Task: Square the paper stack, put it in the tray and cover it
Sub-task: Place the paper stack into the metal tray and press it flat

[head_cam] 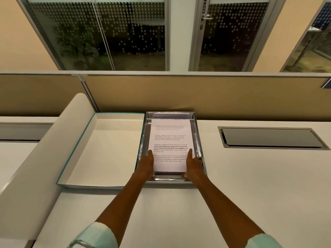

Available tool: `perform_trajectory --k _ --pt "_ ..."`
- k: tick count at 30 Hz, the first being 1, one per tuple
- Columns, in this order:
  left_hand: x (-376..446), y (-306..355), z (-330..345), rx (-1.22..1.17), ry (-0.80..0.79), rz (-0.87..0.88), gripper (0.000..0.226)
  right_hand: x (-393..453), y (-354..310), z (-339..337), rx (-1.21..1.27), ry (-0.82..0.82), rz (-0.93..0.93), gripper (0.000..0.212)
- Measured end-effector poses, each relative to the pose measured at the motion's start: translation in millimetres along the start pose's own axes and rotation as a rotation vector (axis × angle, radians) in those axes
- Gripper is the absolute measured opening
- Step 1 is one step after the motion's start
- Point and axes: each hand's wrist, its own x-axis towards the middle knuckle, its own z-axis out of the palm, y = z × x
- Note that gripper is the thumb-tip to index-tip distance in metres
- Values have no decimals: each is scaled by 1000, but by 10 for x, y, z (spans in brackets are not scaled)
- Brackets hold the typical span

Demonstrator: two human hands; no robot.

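One paper stack (171,145) in tray (197,133), lid (100,153) beside

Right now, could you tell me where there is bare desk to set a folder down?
The widest bare patch is the near desk on either side of the forearms. Another lies between the tray and the cable hatch. It is crowded where the lid butts against the tray, with both hands holding the paper.
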Motion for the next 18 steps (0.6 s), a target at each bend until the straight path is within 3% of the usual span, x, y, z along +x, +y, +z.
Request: perform_trajectory --k 3,6,12,15,18 --pt "-37 47 -94 69 -113 -15 71 -20 -9 -76 -105 -70 8 69" --pt "-119 70 -157 17 -130 10 70 -76 4 -163 -319 -94 -184 87" --pt "-313 148 -264 -61 166 207 64 -314 -84 -359 -554 165 -510 84" --pt "-396 109 -319 137 269 245 72 -373 -113 -354 -698 282 -625 85" --pt "-532 -28 -386 280 318 198 77 -463 -133 -277 -789 299 -695 87"
